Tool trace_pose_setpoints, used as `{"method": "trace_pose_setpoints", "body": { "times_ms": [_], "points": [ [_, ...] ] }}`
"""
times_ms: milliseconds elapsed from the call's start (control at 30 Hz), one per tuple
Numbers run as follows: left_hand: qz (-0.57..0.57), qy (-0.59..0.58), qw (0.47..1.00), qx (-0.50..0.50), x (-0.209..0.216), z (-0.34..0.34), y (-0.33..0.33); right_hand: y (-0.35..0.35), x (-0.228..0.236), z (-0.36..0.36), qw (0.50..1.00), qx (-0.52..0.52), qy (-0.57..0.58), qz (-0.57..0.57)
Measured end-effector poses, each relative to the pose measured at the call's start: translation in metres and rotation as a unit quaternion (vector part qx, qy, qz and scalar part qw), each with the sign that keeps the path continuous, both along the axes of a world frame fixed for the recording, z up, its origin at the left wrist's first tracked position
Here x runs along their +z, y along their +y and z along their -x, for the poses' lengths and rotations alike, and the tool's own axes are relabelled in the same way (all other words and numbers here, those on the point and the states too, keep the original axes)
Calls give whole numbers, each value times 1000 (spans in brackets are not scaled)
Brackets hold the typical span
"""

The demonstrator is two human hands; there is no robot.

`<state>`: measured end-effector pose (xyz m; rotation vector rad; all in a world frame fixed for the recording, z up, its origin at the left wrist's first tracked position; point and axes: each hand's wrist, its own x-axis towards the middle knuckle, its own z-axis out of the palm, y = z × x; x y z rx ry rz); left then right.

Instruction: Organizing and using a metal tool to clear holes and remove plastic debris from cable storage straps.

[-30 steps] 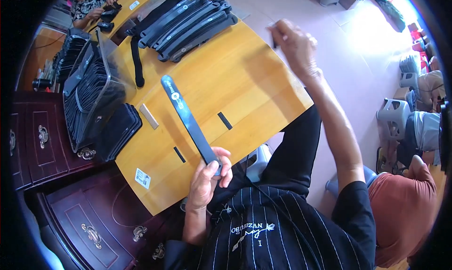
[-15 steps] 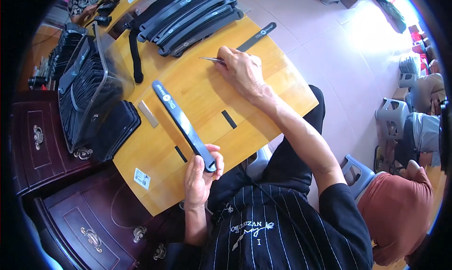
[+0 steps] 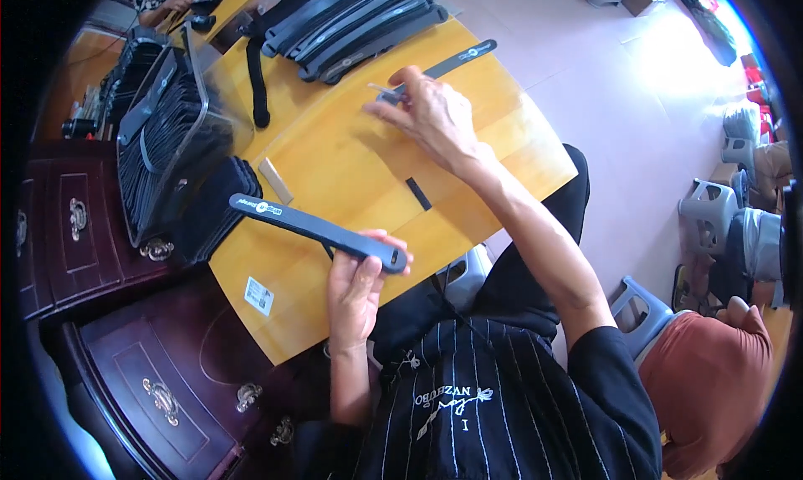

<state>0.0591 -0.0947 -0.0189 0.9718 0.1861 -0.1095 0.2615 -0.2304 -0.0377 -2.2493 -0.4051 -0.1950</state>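
My left hand (image 3: 355,296) is closed on a long grey strap (image 3: 305,225) with a rounded far tip and a slot in its near end. The strap is raised over the table's near left part and points up to the left. My right hand (image 3: 439,120) is above the far side of the table. A thin, pointed metal tool (image 3: 382,88) sticks out by its fingers, mostly hidden and blurred. The thumb is spread from the index finger. Under this hand lies another grey strap (image 3: 460,59), its middle covered by the fingers.
Stacked grey straps (image 3: 351,28) fill the table's back. A clear bin (image 3: 205,103) of dark straps stands at left, beside a black pile (image 3: 222,208). A black strip (image 3: 418,194) and a beige bar (image 3: 276,180) lie on the wooden table (image 3: 335,158). Another person's hands (image 3: 180,1) show far left.
The strap in my left hand has swung to the left and now lies flatter. My right hand has moved slightly up and right with the metal tool, and its thumb has spread.
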Motion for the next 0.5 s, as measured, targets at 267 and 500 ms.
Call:
{"method": "trace_pose_setpoints", "body": {
  "times_ms": [267, 500],
  "points": [
    [-23, -37, 995, 94, -11, -23, -16, -53, 52, 121, 973, 69, 153, -155],
    [-68, -20, 991, 118, -10, -21, -31, -59, 41, 165, 972, 72, 135, -178]
  ]
}}
